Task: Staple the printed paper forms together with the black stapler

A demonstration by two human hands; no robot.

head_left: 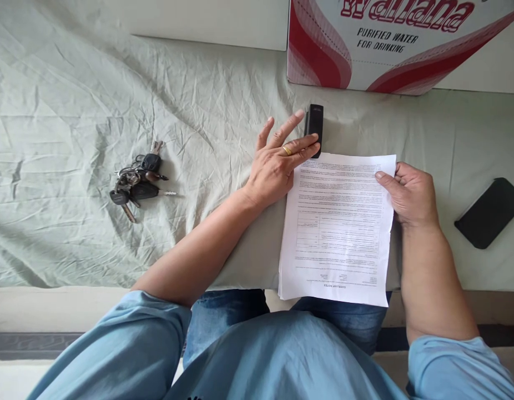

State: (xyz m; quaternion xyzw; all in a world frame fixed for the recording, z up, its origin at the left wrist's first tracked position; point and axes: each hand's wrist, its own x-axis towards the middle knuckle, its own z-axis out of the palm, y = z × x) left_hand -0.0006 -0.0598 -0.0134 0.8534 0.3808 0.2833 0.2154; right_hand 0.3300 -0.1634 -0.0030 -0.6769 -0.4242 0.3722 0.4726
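Pinching the paper stack (pixel 340 228) at its right edge, the R hand (pixel 416 193) has its thumb on top, other fingers partly hidden. L hand (pixel 277 162) isn't clenched: fingers extended & spread, two tips resting on the black stapler-like tool (pixel 315 119) at the stack's top-left corner. Stack lies before the person, bottom overhanging the table edge. Sheets are prob. light, floppy, easily creased, apt to slide; best held near a corner. Tool looks stiff, prob. heavier; grip its long sides. Count: 1 stack (no. of sheets unclear), 1 tool, 1 key bunch (pixel 141 178), 1 phone-like item (pixel 490 214), 1 carton (pixel 390 61).
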